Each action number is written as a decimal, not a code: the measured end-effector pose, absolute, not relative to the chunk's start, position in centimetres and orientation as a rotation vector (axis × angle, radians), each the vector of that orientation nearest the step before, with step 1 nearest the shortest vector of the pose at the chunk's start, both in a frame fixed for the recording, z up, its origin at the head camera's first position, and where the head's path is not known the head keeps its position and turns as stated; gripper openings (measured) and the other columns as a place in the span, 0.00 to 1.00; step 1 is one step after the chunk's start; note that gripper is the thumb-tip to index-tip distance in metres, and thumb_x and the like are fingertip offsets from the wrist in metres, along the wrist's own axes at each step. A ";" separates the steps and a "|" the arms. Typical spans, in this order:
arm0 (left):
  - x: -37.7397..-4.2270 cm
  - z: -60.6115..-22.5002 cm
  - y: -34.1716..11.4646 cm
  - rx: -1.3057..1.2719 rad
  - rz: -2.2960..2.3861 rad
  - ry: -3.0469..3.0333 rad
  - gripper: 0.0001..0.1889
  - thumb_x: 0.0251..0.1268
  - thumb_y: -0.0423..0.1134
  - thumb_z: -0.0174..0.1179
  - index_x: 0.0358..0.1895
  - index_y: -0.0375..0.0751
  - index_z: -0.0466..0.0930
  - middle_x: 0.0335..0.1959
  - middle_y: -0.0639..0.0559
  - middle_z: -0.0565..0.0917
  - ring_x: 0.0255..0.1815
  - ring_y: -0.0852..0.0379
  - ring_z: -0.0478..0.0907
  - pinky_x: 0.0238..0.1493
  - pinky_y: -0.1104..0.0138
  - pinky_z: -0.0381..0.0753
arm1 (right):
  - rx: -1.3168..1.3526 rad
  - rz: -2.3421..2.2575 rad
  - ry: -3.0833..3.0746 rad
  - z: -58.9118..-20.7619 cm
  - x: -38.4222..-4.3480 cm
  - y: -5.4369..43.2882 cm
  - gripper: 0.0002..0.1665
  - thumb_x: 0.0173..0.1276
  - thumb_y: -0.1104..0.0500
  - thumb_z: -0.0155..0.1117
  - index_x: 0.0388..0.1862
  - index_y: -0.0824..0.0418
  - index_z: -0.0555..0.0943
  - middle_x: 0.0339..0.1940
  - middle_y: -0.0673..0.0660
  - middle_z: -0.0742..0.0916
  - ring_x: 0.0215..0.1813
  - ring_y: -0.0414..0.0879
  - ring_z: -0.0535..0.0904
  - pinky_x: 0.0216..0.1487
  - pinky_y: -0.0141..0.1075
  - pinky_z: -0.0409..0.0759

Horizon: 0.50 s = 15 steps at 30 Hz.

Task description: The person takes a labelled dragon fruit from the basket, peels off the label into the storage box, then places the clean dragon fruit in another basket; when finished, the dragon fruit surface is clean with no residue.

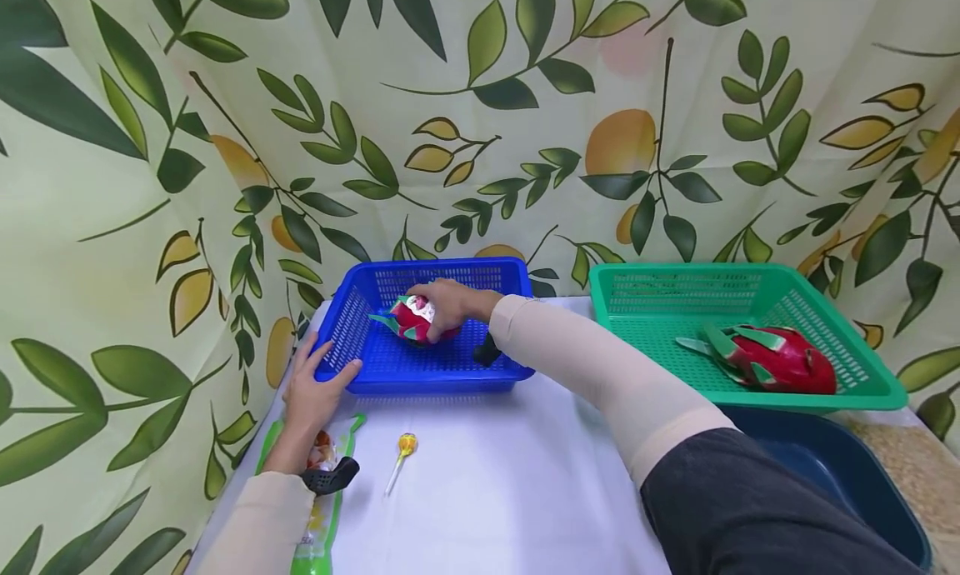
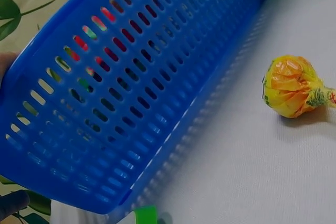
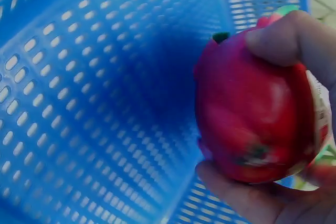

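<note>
One dragon fruit [image 1: 409, 322], gripped by the right hand [image 1: 450, 304] in the blue basket [image 1: 442, 383], seems mid-transfer, the left hand [image 1: 315, 392] spread at the rim, next calling for a steady lift or release.

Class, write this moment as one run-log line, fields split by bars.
Right hand: grips dragon fruit inside blue basket | Left hand: at basket's rim | Lollipop: on table

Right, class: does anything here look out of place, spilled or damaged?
Nothing looks spilled or damaged. Mildly odd: the lollipop lies loose on the cloth, outside the blue basket and green basket. Also, a shiny piece shows against the fruit in the right hand; what it is, I cannot tell.
</note>
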<state>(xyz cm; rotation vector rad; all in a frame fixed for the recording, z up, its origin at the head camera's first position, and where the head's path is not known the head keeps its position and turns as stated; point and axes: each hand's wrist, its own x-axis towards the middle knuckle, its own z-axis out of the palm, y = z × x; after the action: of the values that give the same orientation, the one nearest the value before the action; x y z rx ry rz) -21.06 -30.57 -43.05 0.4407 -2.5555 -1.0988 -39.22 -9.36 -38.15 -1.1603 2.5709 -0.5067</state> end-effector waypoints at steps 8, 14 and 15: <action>-20.7 -42.1 -31.2 0.439 -1.120 -2.560 0.42 0.62 0.57 0.63 0.73 0.37 0.60 0.78 0.47 0.47 0.75 0.38 0.40 0.63 0.32 0.38 | -1.078 -0.752 2.565 -34.1 -37.4 -7.3 0.45 0.49 0.53 0.79 0.67 0.46 0.72 0.57 0.56 0.75 0.53 0.51 0.70 0.39 0.33 0.78; -20.6 -42.3 -30.8 0.416 -1.112 -2.579 0.43 0.61 0.58 0.62 0.73 0.36 0.59 0.78 0.47 0.47 0.75 0.38 0.41 0.63 0.34 0.38 | -1.034 -1.078 2.587 -32.9 -35.0 -3.4 0.46 0.48 0.51 0.78 0.69 0.45 0.71 0.58 0.53 0.77 0.51 0.48 0.72 0.41 0.35 0.78; -20.5 -42.4 -30.8 0.413 -1.109 -2.579 0.43 0.62 0.58 0.62 0.73 0.36 0.59 0.78 0.47 0.46 0.75 0.38 0.41 0.63 0.34 0.38 | -1.030 -1.137 2.583 -32.6 -34.3 -2.7 0.47 0.48 0.51 0.78 0.69 0.44 0.71 0.58 0.53 0.77 0.52 0.48 0.72 0.42 0.35 0.78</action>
<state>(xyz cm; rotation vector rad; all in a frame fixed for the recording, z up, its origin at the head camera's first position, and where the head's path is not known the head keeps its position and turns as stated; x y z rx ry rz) -20.54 -30.78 -42.41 0.4133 -2.5789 -1.1094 -34.28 -2.68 -32.55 -1.0300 2.5828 -1.1374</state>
